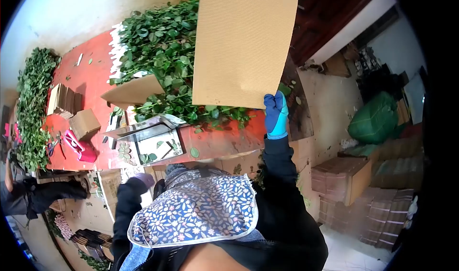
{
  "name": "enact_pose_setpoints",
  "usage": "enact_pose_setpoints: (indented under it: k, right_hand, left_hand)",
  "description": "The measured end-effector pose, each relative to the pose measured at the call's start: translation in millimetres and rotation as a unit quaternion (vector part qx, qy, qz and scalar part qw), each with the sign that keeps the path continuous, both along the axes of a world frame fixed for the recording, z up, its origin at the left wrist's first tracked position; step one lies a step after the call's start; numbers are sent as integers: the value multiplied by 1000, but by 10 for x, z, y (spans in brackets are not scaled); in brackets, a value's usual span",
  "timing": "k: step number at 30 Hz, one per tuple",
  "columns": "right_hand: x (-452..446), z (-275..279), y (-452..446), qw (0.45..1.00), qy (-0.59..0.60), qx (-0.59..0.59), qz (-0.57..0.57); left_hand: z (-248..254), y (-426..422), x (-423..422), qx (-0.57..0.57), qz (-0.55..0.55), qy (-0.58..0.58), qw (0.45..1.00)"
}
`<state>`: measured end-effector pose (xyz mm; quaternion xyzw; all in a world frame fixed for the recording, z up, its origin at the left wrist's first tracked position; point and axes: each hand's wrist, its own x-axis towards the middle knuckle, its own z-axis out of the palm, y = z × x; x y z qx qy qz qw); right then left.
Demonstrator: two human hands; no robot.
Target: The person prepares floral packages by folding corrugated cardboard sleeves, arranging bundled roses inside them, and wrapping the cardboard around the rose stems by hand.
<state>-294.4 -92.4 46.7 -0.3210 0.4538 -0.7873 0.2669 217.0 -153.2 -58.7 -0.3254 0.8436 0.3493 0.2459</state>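
Note:
My right hand (276,114), in a blue glove, pinches the lower right corner of a large corrugated cardboard sheet (244,46). The sheet stands up in front of me and covers part of the leafy stems (158,36) lying on the red table (95,60). Low by the table's front edge is my left hand (145,179), in a pale purple glove; its fingers are blurred and partly hidden. Closest to it is an open frame-like box (158,144) with loose leaves inside. Behind that box, a bent piece of cardboard (134,90) leans against the stems.
On the table's left are folded cardboard pieces (63,100), a small brown box (85,123), a pink holder (81,149) and scissors (51,148). Another person (38,194) is at far left. Cardboard stacks (366,213) and a green sack (375,119) stand at right.

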Motion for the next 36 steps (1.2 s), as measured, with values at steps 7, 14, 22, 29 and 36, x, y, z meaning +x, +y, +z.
enact_pose_setpoints:
  k: [7, 14, 22, 29, 36]
  right_hand:
    - [113, 1453, -484, 985, 26, 115, 129]
    - [192, 3267, -936, 838, 483, 200, 157]
    - [112, 4560, -1976, 720, 626, 290, 73]
    - [1540, 4638, -2199, 629, 766, 76, -109]
    - [2091, 3648, -1970, 635, 771, -46, -17]
  left_hand:
    - [3379, -1096, -12, -728, 65, 228, 643]
    - [3998, -1708, 473, -636, 47, 242, 731]
    - [3323, -2181, 784, -421, 111, 359, 825]
    - [2547, -2291, 373, -359, 184, 556, 727]
    - [2629, -2256, 115, -165, 273, 587, 744]
